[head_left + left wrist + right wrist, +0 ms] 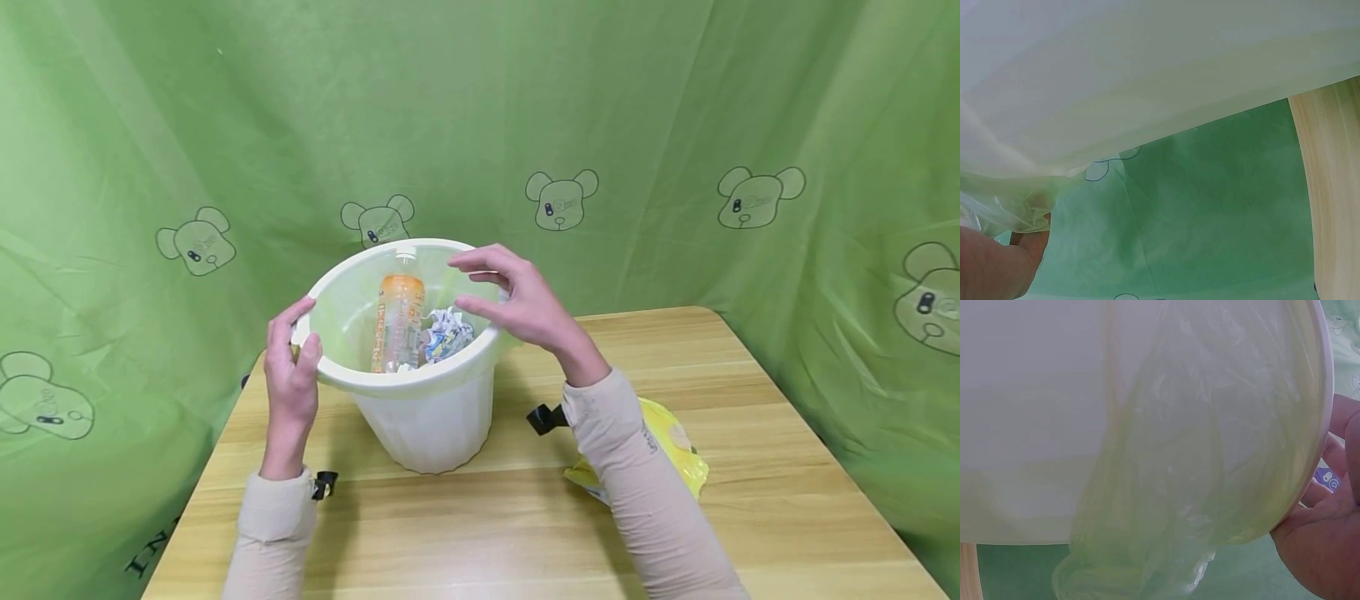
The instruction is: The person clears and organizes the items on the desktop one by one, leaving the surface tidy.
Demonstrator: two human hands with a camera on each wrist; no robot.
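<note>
A white plastic bin (427, 425) stands on the wooden table, lined with a thin pale green bag (341, 308). Inside it an orange drink bottle (399, 321) leans upright beside crumpled printed paper (448, 333). My left hand (303, 329) grips the left rim, and in the left wrist view its fingers (1029, 234) pinch a bunched fold of the liner (1016, 200). My right hand (487, 287) hovers at the right rim with its fingers spread and relaxed. In the right wrist view that hand (1329, 531) lies against the rim, where the liner (1197, 487) hangs over the bin wall (1035, 425).
A yellow plastic packet (678, 454) lies on the table (750, 517) under my right forearm. A green curtain (480, 108) printed with bear heads closes off the back and both sides. The table edge runs close behind the bin.
</note>
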